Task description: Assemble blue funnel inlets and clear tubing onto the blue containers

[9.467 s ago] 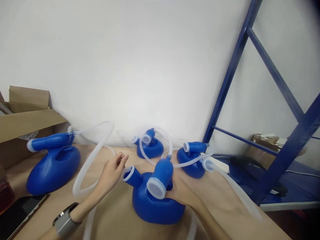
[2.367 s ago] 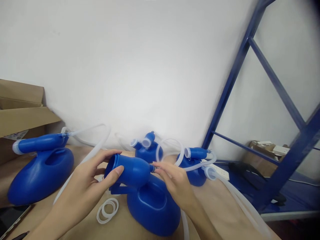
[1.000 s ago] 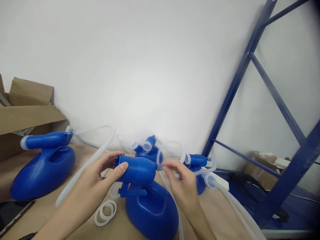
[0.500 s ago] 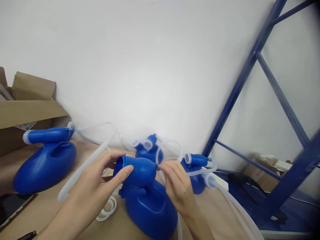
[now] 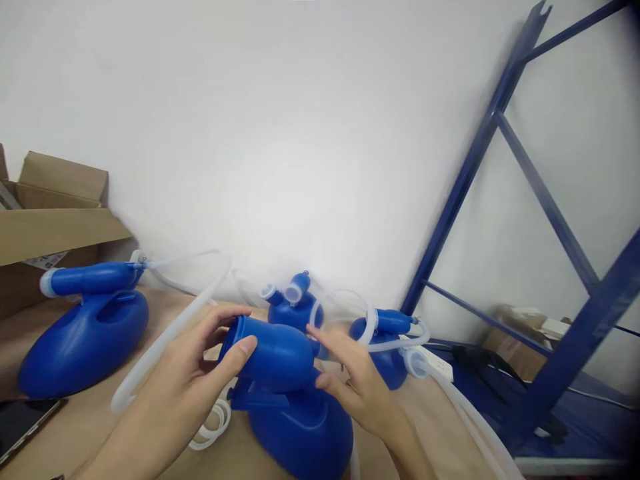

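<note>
My left hand [image 5: 195, 373] is wrapped round the wide end of a blue funnel-shaped cup [image 5: 270, 353], thumb on top. The cup lies sideways just above a blue jug-shaped container [image 5: 300, 427] on the table. My right hand [image 5: 357, 387] is at the cup's narrow end, thumb against the cup, fingers partly stretched toward the small nozzle. A clear hose [image 5: 350, 307] loops just behind that hand. Loose white rings [image 5: 213, 423] lie on the table under my left hand.
Three more blue containers stand around: a large one [image 5: 83, 333] at left with a long hose [image 5: 170, 333], one [image 5: 293, 303] at the back, one [image 5: 385, 340] to the right. A cardboard box [image 5: 55, 233] sits far left, a blue metal rack [image 5: 505, 200] at right, a phone [image 5: 20, 423] at lower left.
My right hand has let go its pinch at the nozzle and now rests against the cup's narrow end with fingers spread. The cup has dropped slightly toward the container.
</note>
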Tool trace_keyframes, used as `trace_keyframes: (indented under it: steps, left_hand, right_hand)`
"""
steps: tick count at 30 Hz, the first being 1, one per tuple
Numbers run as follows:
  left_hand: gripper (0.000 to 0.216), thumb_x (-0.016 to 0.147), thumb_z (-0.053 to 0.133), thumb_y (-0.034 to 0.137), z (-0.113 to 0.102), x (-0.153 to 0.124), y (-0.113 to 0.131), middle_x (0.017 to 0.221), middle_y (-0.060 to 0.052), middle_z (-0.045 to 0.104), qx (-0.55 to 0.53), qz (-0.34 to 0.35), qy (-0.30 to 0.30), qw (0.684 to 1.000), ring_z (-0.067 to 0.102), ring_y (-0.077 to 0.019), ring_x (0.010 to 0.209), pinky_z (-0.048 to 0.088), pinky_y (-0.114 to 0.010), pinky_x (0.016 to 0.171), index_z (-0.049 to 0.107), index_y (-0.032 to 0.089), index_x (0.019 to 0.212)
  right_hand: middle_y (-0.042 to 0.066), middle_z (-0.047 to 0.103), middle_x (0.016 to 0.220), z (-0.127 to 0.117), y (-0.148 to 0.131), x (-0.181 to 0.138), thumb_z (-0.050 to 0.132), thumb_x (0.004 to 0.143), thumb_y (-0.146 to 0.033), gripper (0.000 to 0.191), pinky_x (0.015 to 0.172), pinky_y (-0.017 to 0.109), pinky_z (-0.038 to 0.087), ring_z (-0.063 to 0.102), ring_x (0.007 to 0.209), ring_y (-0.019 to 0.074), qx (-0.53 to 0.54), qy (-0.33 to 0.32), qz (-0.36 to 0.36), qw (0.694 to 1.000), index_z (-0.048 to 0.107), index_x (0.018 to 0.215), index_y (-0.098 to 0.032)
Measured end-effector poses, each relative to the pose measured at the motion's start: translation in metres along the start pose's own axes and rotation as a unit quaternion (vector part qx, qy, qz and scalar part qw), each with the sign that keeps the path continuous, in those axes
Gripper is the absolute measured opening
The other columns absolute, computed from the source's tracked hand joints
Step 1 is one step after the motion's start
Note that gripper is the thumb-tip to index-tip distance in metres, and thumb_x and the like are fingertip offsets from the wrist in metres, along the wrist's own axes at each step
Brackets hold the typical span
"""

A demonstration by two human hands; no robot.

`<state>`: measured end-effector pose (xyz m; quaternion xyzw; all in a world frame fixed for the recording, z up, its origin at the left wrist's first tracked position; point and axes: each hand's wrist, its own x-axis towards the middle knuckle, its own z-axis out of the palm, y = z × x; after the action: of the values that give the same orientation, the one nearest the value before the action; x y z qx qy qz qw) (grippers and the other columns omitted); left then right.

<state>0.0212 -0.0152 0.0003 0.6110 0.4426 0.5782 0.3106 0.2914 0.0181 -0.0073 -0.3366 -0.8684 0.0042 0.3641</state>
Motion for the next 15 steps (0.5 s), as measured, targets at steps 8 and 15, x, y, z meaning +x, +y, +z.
trace_keyframes:
  steps: [8, 15]
  left_hand:
    - [0.048, 0.085, 0.075, 0.061, -0.004, 0.009, -0.008, 0.105, -0.008, 0.076, -0.046, -0.017, -0.011, 0.999, 0.077, -0.0299, 0.096, 0.068, -0.034, 0.071, 0.071, 0.023, 0.113]
    - [0.049, 0.079, 0.085, 0.053, -0.002, 0.0, 0.003, 0.114, -0.006, 0.076, -0.067, 0.026, 0.04, 0.997, 0.079, -0.0308, 0.102, 0.07, -0.038, 0.08, 0.063, 0.027, 0.114]
  right_hand:
    - [-0.004, 0.064, 0.069, 0.011, -0.015, 0.008, 0.074, 0.093, -0.049, 0.026, 0.055, 0.024, 0.04, 0.053, 0.062, 0.0144, 0.131, 0.008, 0.151, 0.98, 0.079, 0.093, -0.024]
    - [-0.008, 0.03, 0.051, 0.002, 0.019, 0.008, 0.075, 0.086, -0.056, 0.061, 0.048, 0.026, 0.027, 0.029, 0.05, 0.01, 0.104, 0.209, 0.201, 0.951, 0.038, 0.051, -0.023]
